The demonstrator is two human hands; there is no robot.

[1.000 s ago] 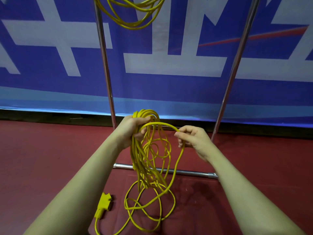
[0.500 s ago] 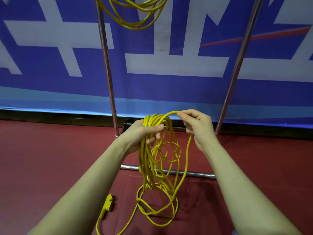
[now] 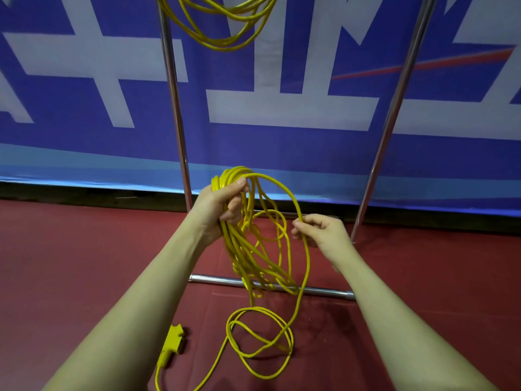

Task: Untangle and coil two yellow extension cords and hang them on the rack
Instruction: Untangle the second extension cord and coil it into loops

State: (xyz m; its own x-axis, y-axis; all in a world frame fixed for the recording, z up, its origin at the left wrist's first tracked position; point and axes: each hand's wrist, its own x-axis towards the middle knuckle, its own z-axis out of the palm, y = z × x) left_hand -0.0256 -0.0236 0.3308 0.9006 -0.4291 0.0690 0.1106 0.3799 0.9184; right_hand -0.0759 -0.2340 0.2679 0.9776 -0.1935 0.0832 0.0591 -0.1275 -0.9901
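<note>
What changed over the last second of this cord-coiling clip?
The right hand laid a loop onto the bundle, then dropped back down and right, pinching the next stretch of cord. Less slack lies on the floor. The left hand kept gripping the coil; the hung cord and socket block stayed put.

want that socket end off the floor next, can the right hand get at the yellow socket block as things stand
Probably not right away: the right hand pinches a cord strand, and the yellow socket block lies on the floor beyond the left forearm. Nothing covers the block; it would need to let go and cross over.
</note>
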